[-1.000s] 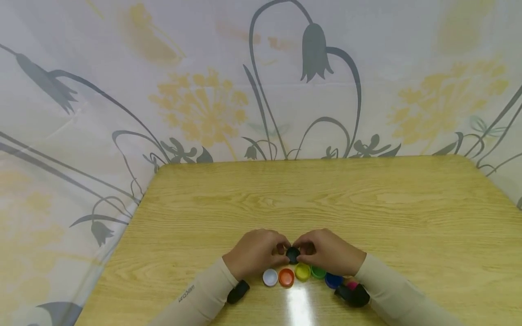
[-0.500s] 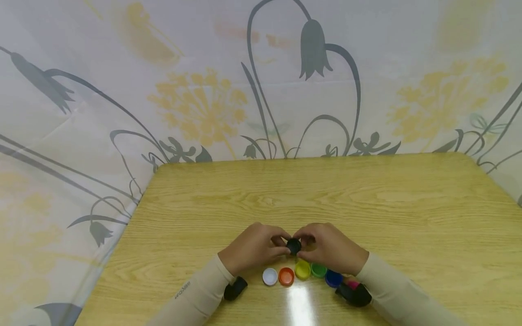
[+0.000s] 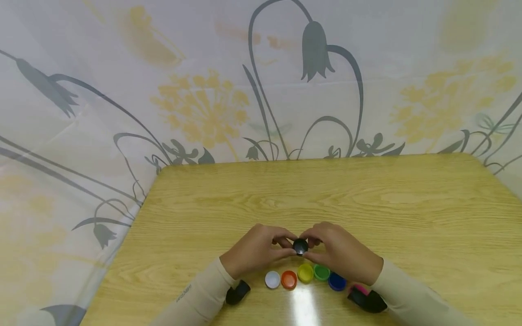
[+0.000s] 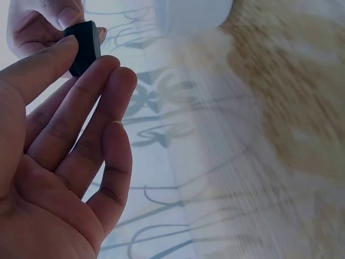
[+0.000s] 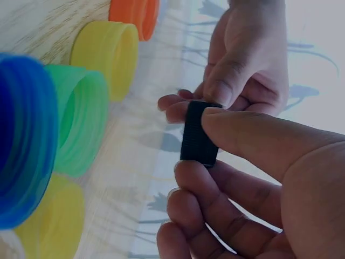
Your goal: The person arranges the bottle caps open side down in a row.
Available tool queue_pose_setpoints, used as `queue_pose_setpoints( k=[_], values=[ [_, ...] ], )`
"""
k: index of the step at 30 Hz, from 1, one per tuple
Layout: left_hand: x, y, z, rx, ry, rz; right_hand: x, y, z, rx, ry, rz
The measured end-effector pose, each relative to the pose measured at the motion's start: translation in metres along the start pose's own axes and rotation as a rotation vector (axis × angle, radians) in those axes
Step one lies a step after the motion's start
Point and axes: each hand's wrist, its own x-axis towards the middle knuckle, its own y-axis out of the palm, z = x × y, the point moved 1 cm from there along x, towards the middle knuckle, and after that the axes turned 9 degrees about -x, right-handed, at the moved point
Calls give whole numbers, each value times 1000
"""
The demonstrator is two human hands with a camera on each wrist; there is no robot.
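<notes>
Both hands meet at one round black bottle cap (image 3: 300, 246), just beyond a row of coloured caps. My left hand (image 3: 254, 249) pinches its left side between thumb and fingertips, and my right hand (image 3: 342, 253) pinches the opposite side. Seen from the right wrist, the black cap (image 5: 198, 135) has a finely ribbed side, with the thumb across its upper part and a fingertip below. The left wrist view shows the cap (image 4: 86, 48) edge-on. In the row lie white (image 3: 272, 280), orange (image 3: 289, 280), yellow (image 3: 305, 273), green (image 3: 321, 272) and blue (image 3: 337, 281) caps.
A pink thing (image 3: 360, 290) is partly covered by the black camera (image 3: 367, 301) on the right wrist. Another yellow cap (image 5: 54, 221) shows low in the right wrist view. Everything rests on a wood-grain table (image 3: 244, 194) before a flower-patterned cloth (image 3: 204, 104).
Both hands have shifted slightly away from the cap row with the black cap still between them. The cap has tilted, its face now shinier, and more of the green and blue caps shows.
</notes>
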Motion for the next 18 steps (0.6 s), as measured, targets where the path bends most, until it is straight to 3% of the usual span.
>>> queue_pose_setpoints(
  k=[6,18],
  values=[
    [0,0,-1,-22,21,3,-5,0,-3,-37,-65,-35],
    [0,0,0,-196,-22,-26,-9,-3,-6,-41,-108,-103]
  ],
)
